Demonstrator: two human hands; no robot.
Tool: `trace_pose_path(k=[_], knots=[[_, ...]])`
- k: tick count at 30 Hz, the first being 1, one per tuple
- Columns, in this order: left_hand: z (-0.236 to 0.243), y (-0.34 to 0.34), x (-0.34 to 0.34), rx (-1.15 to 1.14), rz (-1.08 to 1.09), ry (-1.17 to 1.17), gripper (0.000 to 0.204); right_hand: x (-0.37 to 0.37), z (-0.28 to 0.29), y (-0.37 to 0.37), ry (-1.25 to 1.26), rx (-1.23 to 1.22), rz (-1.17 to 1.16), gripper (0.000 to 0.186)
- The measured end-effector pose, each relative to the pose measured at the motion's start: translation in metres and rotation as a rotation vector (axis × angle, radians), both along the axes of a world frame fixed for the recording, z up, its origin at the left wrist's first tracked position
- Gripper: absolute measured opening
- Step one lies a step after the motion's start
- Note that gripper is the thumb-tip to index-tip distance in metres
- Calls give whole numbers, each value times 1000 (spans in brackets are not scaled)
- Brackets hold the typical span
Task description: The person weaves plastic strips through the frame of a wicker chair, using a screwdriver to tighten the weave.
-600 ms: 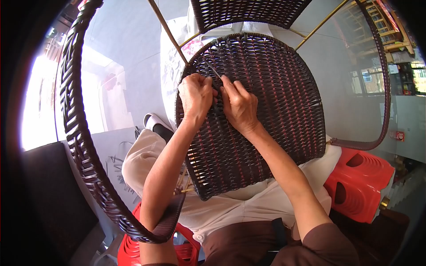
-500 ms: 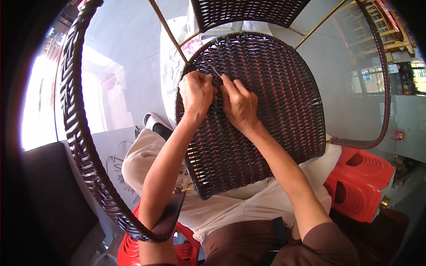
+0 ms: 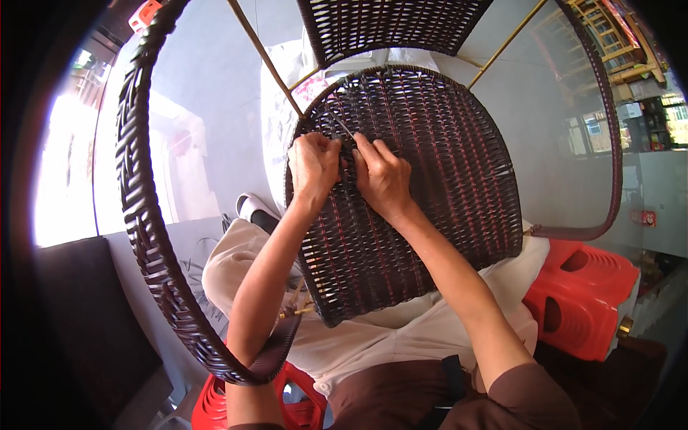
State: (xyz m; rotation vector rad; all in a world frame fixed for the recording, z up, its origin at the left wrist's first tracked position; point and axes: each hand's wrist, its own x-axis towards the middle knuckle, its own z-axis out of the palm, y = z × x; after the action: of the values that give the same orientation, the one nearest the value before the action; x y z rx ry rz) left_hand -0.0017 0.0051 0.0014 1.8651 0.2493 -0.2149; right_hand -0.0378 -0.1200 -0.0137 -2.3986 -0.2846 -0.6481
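A dark woven seat panel (image 3: 437, 150) with reddish strands lies across my lap, inside a larger chair frame. My left hand (image 3: 313, 165) is closed at the panel's upper left, its fingertips on the weave; what they pinch is hidden. Just right of it, my right hand (image 3: 383, 175) has curled fingers on a thin, dark rod or strip (image 3: 342, 123), too small to tell which, that slants up-left over the weave. Dark strands run beneath both hands.
A braided armrest (image 3: 140, 186) curves beside my left arm, another (image 3: 610, 143) at right. A woven panel (image 3: 390, 21) and yellowish rods (image 3: 505, 44) are above. Red stools (image 3: 584, 287) stand at lower right, a dark cushion (image 3: 86, 308) at left, loose strands (image 3: 197, 279) on the floor.
The chair and both hands appear slightly lower in the picture, with the view shifted a little. My hands keep about the same place and grip on the weave.
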Motion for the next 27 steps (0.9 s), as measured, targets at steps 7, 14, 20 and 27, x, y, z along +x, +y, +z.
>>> trace_pose_path(k=[7,14,20,27], knots=[[-5,2,-4,9,26,-33,22,-5,34,-14,133,0,-24,25],[7,-1,-6,-66,-5,52,20,31,54,-30,146,-196,46,22],[15,-3,-6,-27,21,34,21,43,59,-35,110,-380,112,19],[14,-1,-7,-67,33,42,20,53,58,-42,83,-445,160,17]])
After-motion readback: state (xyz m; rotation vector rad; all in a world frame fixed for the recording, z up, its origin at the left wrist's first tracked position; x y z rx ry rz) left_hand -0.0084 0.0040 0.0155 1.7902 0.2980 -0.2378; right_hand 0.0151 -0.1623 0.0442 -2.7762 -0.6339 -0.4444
